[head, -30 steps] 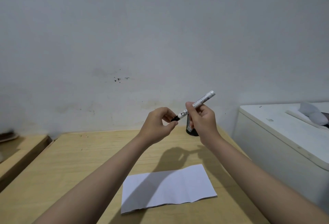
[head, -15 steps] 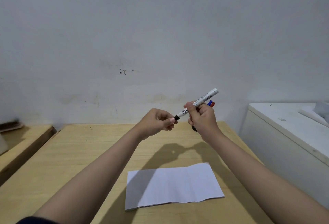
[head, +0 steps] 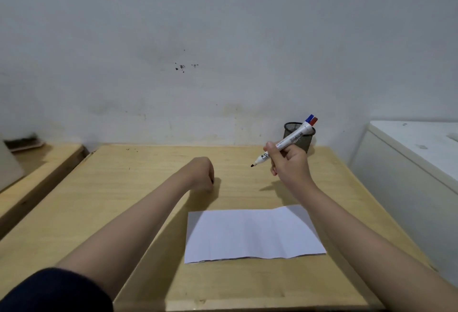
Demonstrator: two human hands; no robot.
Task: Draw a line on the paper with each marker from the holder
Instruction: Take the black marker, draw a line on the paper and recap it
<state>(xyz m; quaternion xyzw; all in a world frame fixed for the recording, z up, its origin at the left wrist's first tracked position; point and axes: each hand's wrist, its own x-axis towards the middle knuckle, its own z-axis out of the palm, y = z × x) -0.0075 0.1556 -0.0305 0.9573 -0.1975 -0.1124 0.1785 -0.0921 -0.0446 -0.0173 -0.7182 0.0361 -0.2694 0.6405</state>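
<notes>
A white sheet of paper (head: 252, 234) lies flat on the wooden table (head: 124, 200), in front of me. My right hand (head: 290, 165) hovers above the table behind the paper, gripping an uncapped white marker (head: 285, 141); its black tip points down and to the left. My left hand (head: 200, 174) rests on the table as a fist left of the marker tip, with a dark bit of the cap showing at the fingers. Behind my right hand stands the black mesh holder (head: 308, 141), with a blue marker (head: 309, 118) and a red marker (head: 314, 121) sticking out.
A white cabinet (head: 409, 163) stands close along the table's right edge. A lower wooden surface (head: 37, 170) sits to the left, with a gap between it and the table. A grey wall runs right behind the table and the holder.
The hands have come apart, the cap off the marker. My left hand dropped to the table as a fist, my right hand moved right and lower with the marker. The view tilted down.
</notes>
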